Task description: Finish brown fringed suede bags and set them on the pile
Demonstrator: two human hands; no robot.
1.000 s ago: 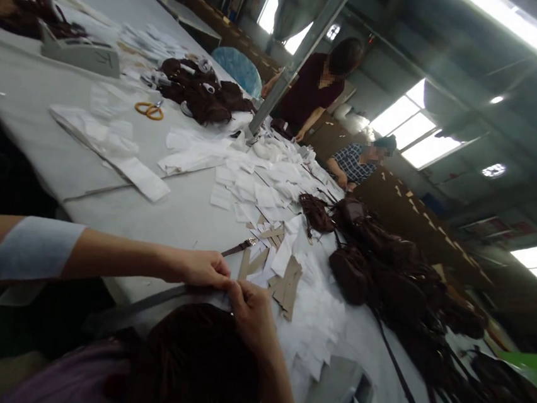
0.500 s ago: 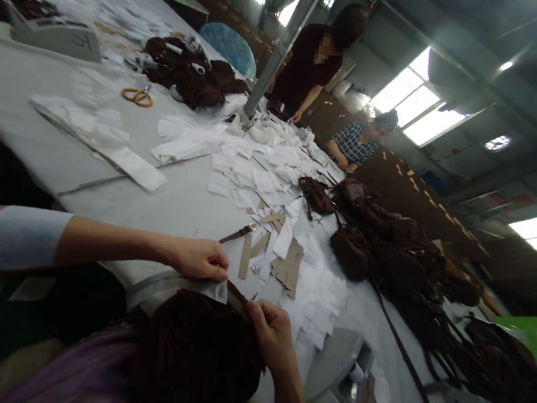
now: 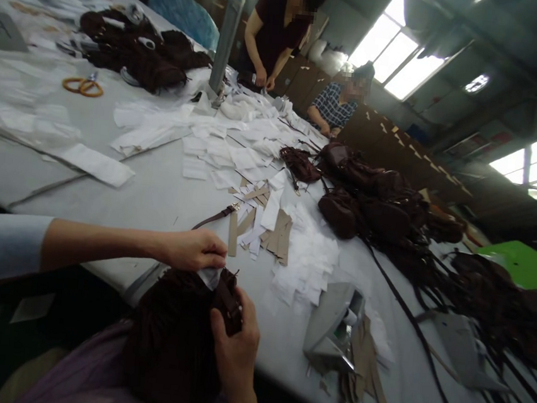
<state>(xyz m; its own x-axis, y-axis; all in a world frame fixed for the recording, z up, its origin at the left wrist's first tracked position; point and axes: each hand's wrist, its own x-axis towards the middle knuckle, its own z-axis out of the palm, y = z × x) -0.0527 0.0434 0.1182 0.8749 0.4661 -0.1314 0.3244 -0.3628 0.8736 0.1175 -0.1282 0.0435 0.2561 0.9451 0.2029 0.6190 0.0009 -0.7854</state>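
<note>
A dark brown bag with a gathered top lies against my body at the table's edge. My left hand is closed in a pinch on a piece of white wrapping paper at the bag's top. My right hand is wrapped round the bag's side, thumb and fingers gripping a brown strap part with a small buckle. Beyond my left hand, a thin brown strap with a metal buckle rests on the table. The bag's lower part is too dark to make out.
Tan and white strips lie ahead, near stacked white sheets. A grey tape dispenser stands at the right. Brown bags are heaped beyond it. Orange-handled scissors lie at the left. Two people work across the table.
My right hand has moved down and left, now round the bag's side at the buckle. Less white paper shows at the bag's top. My view has shifted, bringing the tape dispenser fully into sight.
</note>
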